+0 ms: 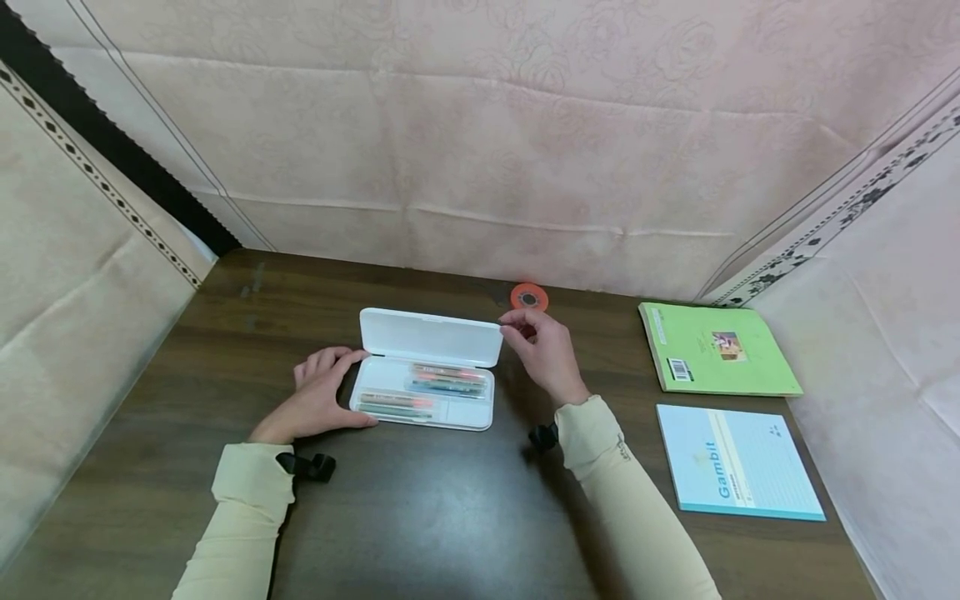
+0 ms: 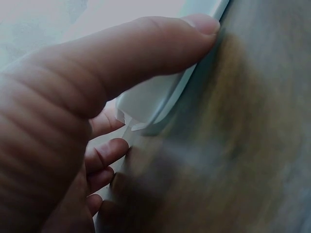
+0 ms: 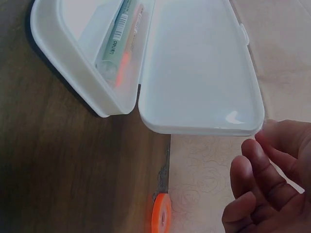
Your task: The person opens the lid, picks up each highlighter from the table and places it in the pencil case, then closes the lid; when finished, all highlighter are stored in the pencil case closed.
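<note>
A white pencil case (image 1: 465, 415) lies on the brown table with its lid (image 1: 431, 333) raised at the back. Inside are two groups of pens (image 1: 448, 380), some with green and orange parts; a barcode shows on one in the right wrist view. My left hand (image 1: 321, 396) holds the case's left end, thumb along the front edge and index finger at the rear corner; the thumb (image 2: 155, 46) looms large in the left wrist view. At the lid's far right corner, my right hand (image 1: 543, 350) pinches the edge between thumb and forefinger, the other fingers loosely bent (image 3: 265, 174).
Behind the right hand lies an orange ring-shaped roll (image 1: 529, 297) by the cloth wall. On the right side are a green book (image 1: 712, 350) and, nearer, a light blue notebook (image 1: 738, 462). Pale patterned cloth (image 1: 465, 158) encloses the table's back and sides.
</note>
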`<state>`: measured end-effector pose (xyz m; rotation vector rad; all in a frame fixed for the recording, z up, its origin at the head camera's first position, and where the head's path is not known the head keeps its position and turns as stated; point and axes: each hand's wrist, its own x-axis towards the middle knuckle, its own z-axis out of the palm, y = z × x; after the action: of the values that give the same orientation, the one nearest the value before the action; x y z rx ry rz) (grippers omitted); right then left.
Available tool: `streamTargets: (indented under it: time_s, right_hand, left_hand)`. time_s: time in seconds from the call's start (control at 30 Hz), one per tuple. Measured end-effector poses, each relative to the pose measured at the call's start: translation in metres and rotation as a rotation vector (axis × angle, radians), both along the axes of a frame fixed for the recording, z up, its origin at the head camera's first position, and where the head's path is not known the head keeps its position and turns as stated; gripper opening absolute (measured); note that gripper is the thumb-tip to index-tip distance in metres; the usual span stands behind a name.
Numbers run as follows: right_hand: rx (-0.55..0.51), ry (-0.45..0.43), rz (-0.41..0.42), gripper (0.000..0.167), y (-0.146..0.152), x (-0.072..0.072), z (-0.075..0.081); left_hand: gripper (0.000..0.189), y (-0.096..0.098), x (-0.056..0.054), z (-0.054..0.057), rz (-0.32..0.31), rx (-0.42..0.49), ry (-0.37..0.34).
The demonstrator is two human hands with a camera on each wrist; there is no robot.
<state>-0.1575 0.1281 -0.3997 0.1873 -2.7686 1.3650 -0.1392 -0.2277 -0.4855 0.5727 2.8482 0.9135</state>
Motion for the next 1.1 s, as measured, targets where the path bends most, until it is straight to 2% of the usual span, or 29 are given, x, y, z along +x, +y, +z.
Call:
streamTargets:
  time_s: [0.3,0.67,0.83,1.1]
  right_hand:
    - [0.027,0.005,0.023,0.016,0.001,0.005,0.000]
    - [0.052,0.068,0.139,0.013,0.007,0.028,-0.008]
    - [0.049,0.017,0.161,0.013,0.010,0.038,-0.016]
    - [0.030,-0.043,0.188,0.015,0.008,0.051,-0.034]
  left_hand:
    - [0.101,0.002,0.000,0.001,0.010,0.003,-0.011]
    - [0.101,0.002,0.000,0.001,0.012,-0.008,-0.016]
    - [0.101,0.001,0.001,0.001,0.013,-0.018,-0.020]
    - [0.103,0.000,0.001,0.001,0.009,0.017,-0.021]
